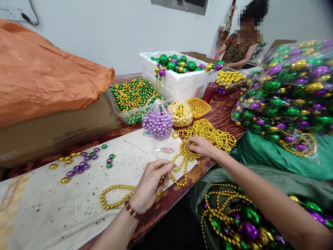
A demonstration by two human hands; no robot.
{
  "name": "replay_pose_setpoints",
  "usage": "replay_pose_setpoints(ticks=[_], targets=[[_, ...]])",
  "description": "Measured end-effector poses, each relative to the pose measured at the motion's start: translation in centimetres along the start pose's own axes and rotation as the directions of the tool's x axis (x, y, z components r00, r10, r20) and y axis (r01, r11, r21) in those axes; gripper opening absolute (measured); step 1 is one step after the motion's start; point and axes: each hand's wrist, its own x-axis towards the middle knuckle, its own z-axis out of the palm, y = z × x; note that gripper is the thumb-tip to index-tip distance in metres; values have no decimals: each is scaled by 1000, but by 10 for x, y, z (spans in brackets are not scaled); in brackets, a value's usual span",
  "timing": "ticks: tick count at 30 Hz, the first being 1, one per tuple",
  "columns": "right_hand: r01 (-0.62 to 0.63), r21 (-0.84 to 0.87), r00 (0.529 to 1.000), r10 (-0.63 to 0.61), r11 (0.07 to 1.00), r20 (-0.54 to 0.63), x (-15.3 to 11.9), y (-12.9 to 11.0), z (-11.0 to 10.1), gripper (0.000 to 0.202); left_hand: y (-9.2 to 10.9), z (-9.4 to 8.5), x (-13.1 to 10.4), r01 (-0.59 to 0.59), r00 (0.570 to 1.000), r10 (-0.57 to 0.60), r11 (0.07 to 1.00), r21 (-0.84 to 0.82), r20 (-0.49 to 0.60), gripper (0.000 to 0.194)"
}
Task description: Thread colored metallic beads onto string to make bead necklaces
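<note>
My left hand point(156, 178), with a beaded bracelet at the wrist, is closed on a gold bead strand point(114, 187) near the table's front edge; part of the strand loops onto the white sheet. Farther right, my right hand point(199, 145) pinches gold beads at the near side of a pile of gold bead strands point(210, 133). Small pink-handled scissors point(166, 149) lie between the hands and the bags. Loose purple, green and gold beads point(79, 169) are scattered over the white sheet point(67, 211) at left.
Bagged purple beads point(157, 123), bagged gold beads point(180, 116), a yellow basket point(208, 105) and a white foam box point(171, 83) stand behind. Bagged necklaces point(288, 90) rise at right. An open sack point(200, 187) sits below my right arm. A person point(238, 50) works at the back.
</note>
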Motion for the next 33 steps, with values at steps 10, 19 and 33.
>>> replay_pose_setpoints(ticks=[10, 19, 33], targets=[[2, 452, 984, -83, 892, 158, 11, -4, -18, 11, -47, 40, 67, 42, 996, -45, 998, 36, 78, 22], [-40, 603, 968, -119, 797, 222, -4, -11, -26, 17, -69, 81, 110, -87, 991, 76, 991, -105, -113, 21], [-289, 720, 949, 287, 631, 130, -17, 2, 14, 25, -69, 93, 111, -216, 952, 170, 963, -163, -254, 28]])
